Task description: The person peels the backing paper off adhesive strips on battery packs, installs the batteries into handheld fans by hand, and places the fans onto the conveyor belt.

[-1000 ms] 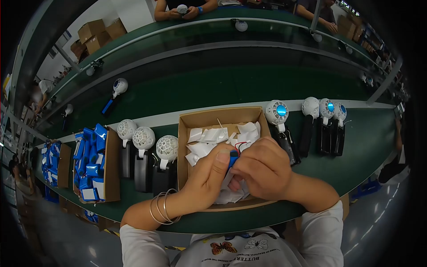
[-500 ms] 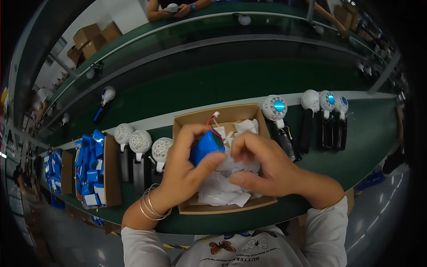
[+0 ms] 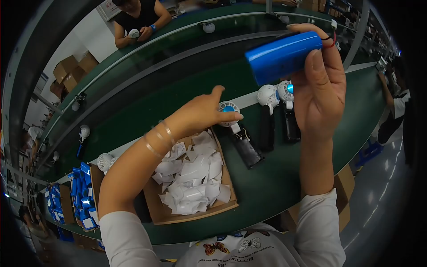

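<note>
A blue battery pack (image 3: 282,57) with a red and black wire and a white plug is raised at the upper right, pinched between the thumb and fingers of my right hand (image 3: 324,91). My left hand (image 3: 202,111), bracelets on its wrist, reaches across the box with thumb and index finger spread. Its fingertips are right at the white round head of a handheld fan (image 3: 228,109) with a blue centre. This fan's black handle (image 3: 244,147) lies toward me with thin wires showing near its top.
Below my left arm, a cardboard box (image 3: 230,189) holds crumpled white paper pieces (image 3: 191,178). More fans (image 3: 268,98) lie to the right. Boxes of blue battery packs (image 3: 82,191) stand at the left. Across the conveyor (image 3: 178,71), a person (image 3: 138,22) holds a white fan head.
The battery pack has passed from my left hand to my right and been raised to the upper right. My left hand has moved to a fan. The view has turned right.
</note>
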`<state>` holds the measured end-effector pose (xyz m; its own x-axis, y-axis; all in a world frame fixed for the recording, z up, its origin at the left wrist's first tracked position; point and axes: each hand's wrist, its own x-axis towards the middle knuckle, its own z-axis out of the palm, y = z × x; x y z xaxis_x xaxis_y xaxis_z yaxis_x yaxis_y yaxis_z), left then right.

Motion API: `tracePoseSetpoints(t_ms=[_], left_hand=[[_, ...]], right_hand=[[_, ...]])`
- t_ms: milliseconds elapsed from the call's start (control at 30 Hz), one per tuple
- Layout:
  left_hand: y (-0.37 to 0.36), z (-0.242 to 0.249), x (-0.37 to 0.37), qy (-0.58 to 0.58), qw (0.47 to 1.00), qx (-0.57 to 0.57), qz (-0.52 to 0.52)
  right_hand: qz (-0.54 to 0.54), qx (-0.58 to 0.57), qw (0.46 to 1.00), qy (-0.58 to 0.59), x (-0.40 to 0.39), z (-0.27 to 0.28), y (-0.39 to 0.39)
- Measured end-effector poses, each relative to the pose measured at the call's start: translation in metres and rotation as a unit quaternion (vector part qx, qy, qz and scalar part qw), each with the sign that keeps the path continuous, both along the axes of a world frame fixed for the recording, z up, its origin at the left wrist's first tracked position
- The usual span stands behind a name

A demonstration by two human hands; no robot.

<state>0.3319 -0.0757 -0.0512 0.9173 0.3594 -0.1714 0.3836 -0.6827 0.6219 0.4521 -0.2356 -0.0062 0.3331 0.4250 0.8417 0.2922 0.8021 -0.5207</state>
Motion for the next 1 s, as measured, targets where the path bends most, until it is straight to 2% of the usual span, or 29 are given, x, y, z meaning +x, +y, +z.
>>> tracePoseSetpoints(t_ms=[67,133,200,267,333,433,500,567,633,700,733,767,833,900,967,1000], left_hand=[[0.008,-0.021,0.027,0.005,0.999,-0.013,-0.031],[0.007,-0.025,0.041,0.035,0.997,-0.013,-0.069],[0.007,-0.019,0.033,-0.099,0.990,-0.101,-0.030],[0.031,-0.009,0.032,-0.216,0.975,-0.015,-0.041],[0.031,0.039,0.007,-0.265,0.959,-0.088,0.054],[0.023,0.073,-0.043,-0.380,0.910,-0.104,0.126],[0.015,0.073,-0.072,-0.464,0.867,-0.129,0.129],[0.002,0.061,-0.098,-0.520,0.812,-0.228,0.135],[-0.017,0.046,-0.116,-0.550,0.755,-0.333,0.131],[-0.029,0.034,-0.131,-0.551,0.782,-0.261,0.133],[-0.023,0.026,-0.138,-0.550,0.809,-0.141,0.150],[-0.023,0.024,-0.143,-0.553,0.805,-0.146,0.157],[-0.026,0.030,-0.147,-0.538,0.780,-0.256,0.189],[-0.021,0.029,-0.161,-0.546,0.770,-0.279,0.178],[-0.018,0.028,-0.169,-0.503,0.776,-0.342,0.168],[-0.016,0.025,-0.169,-0.501,0.769,-0.364,0.160]], right_hand=[[-0.056,0.013,0.997,-0.043,0.002,0.008,-0.006],[-0.036,0.001,0.998,-0.043,0.002,0.012,-0.012],[-0.013,-0.006,0.999,-0.040,0.003,0.012,-0.015],[0.110,-0.002,0.994,-0.001,0.006,0.010,-0.012],[0.130,-0.028,0.991,0.031,-0.002,0.010,-0.008],[0.266,-0.086,0.960,-0.009,-0.008,-0.006,0.001],[0.351,-0.104,0.924,-0.112,-0.028,-0.012,0.010],[0.362,-0.099,0.895,-0.240,-0.058,-0.015,0.017],[0.374,-0.102,0.877,-0.284,-0.088,-0.021,0.015],[0.338,-0.165,0.847,-0.377,-0.112,-0.026,0.014],[0.334,-0.176,0.836,-0.397,-0.122,-0.027,0.015],[0.340,-0.183,0.832,-0.398,-0.128,-0.029,0.015],[0.313,-0.194,0.818,-0.442,-0.135,-0.033,0.014],[0.315,-0.191,0.815,-0.447,-0.148,-0.032,0.024],[0.320,-0.188,0.813,-0.448,-0.155,-0.031,0.034],[0.324,-0.151,0.837,-0.414,-0.155,-0.031,0.039]])
